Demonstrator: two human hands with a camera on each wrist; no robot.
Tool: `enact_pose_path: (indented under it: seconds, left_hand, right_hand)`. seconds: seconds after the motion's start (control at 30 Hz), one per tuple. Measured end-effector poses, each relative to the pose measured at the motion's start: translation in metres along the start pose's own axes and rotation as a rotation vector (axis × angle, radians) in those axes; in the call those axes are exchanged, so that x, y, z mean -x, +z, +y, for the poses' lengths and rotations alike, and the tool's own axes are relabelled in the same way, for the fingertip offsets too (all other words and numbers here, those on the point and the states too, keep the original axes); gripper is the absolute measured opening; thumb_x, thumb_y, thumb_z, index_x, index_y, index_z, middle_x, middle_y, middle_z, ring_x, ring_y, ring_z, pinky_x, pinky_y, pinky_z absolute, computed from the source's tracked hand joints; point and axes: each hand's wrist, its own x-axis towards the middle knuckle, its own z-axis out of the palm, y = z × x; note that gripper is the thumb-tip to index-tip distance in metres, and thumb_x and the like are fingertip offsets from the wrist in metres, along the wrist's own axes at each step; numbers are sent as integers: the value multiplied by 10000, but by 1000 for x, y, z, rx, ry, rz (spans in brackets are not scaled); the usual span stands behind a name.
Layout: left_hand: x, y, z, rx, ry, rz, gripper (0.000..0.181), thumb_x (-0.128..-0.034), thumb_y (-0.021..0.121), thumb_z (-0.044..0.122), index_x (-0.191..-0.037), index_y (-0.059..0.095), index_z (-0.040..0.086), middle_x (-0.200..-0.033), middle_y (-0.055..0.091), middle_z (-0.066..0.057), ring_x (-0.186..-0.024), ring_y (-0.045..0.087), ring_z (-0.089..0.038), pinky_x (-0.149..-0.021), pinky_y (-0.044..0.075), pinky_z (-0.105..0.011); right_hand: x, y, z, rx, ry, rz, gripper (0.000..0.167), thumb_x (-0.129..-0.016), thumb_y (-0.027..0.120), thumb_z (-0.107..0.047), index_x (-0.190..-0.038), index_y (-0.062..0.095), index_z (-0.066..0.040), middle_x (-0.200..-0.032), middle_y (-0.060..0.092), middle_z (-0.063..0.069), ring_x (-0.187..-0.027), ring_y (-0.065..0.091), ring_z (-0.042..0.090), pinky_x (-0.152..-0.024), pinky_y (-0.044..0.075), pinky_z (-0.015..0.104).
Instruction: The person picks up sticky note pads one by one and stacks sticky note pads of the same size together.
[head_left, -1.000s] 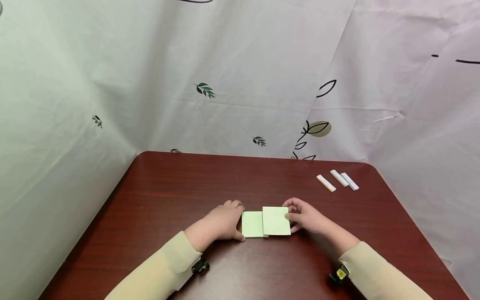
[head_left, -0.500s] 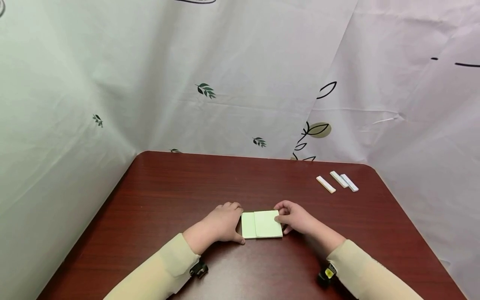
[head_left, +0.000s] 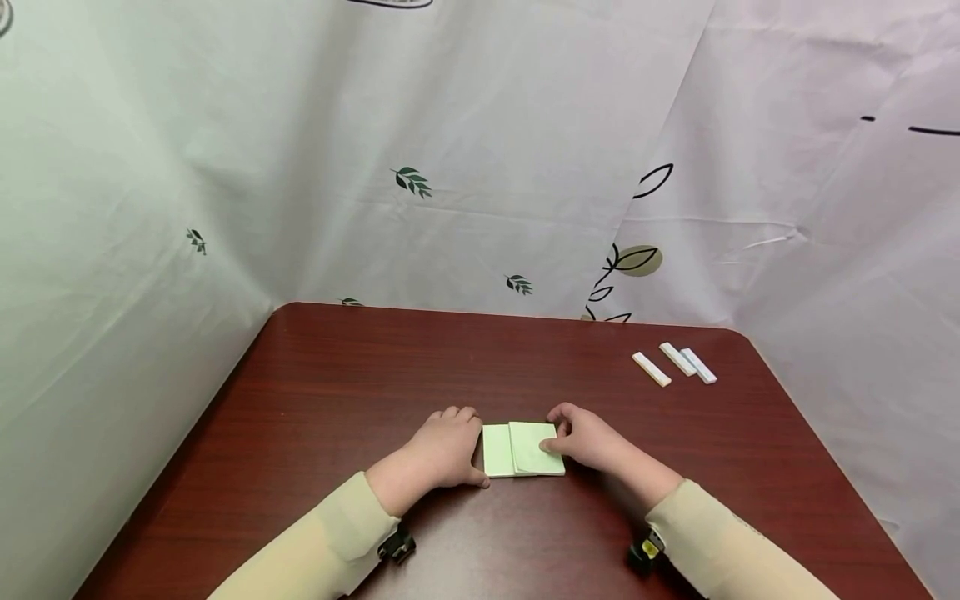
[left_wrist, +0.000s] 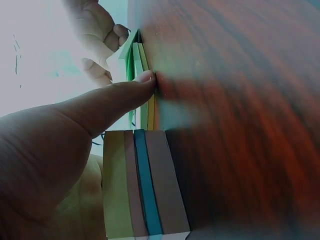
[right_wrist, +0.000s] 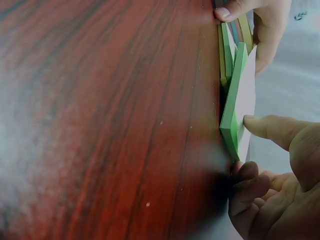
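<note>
Two pale green sticky note pads lie overlapped at the table's middle. The left pad [head_left: 497, 450] is partly under the right pad [head_left: 532, 448], which is tilted in the right wrist view. My left hand [head_left: 444, 446] holds the left side, thumb on the near edge and fingers at the far edge. By its palm, a stack of coloured pads [left_wrist: 142, 185] shows in the left wrist view; the head view hides it. My right hand [head_left: 588, 437] pinches the right pad's right end, thumb [right_wrist: 270, 129] on top and other fingers curled below.
Three narrow pale strips [head_left: 651, 369] lie at the table's back right, two of them touching. The dark red-brown table [head_left: 375, 358] meets a white patterned cloth [head_left: 465, 167] at the back and sides.
My right hand has moved left with the right pad, which now covers more of the left pad. The right thumb has shifted further in over its top. My left hand has barely moved.
</note>
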Motion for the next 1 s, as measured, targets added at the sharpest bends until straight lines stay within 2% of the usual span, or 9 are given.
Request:
enact_pose_path:
  seconds: [0.27, 0.57, 1.0]
  left_hand:
    - [1, -1, 0, -7, -4, -3, 776, -671, 823, 609, -1181, 641, 53, -1202, 591, -67, -1130, 555, -288, -960, 445, -449]
    - [1, 1, -2, -13, -2, 3, 781, -663, 823, 617, -1195, 640, 74, -1200, 596, -58, -1120, 559, -287, -972, 432, -450]
    - [-1, 1, -1, -15, -12, -14, 782, -685, 801, 637, -1229, 636, 100, -1235, 590, -51, -1156, 546, -287, -1002, 417, -456]
  right_hand:
    - [2, 4, -11, 33, 13, 8, 370, -816, 813, -233, -1072, 625, -44, -731, 518, 20, -622, 463, 145, -593, 372, 305]
    - [-1, 9, -14, 182, 38, 16, 415, -829, 796, -346, -1100, 635, -76, -750, 551, -3, -667, 503, 136, -629, 419, 315]
    - [-3, 11, -23, 242, 15, 20, 383, -826, 798, -360, -1072, 647, -109, -753, 550, -16, -671, 501, 136, -631, 420, 325]
